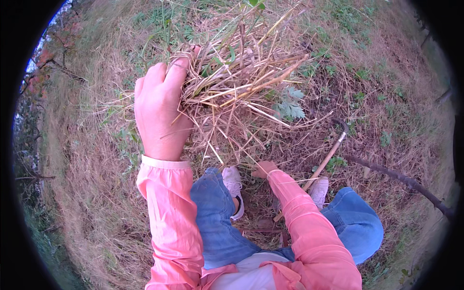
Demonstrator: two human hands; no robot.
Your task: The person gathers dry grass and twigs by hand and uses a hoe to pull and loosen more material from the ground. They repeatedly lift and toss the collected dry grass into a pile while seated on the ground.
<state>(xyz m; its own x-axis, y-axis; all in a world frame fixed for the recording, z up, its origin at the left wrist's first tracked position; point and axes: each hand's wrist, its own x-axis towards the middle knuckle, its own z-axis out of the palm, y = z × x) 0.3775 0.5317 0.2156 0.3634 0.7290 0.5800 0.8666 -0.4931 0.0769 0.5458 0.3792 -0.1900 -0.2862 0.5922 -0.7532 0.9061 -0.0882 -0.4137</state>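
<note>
My left hand (165, 105) is raised in front of me, its fingers closed around a thick bundle of dry grass (232, 83) with a few green stems in it. The bundle's stalks fan out to the right, above the ground. Lower down, between my shoes, my right hand (264, 169) reaches to the grass-covered ground; its fingers are partly hidden, and whether it grips anything does not show. To its right lies a sickle (329, 154) with a wooden handle and a curved dark head, its lower handle passing under my right forearm.
A bare dark branch (406, 179) slants across the ground at right. My white shoes (233, 181) stand on dry grass. Leafy green weeds (290, 103) grow beyond the bundle. Shrubs with reddish leaves (45, 59) edge the far left.
</note>
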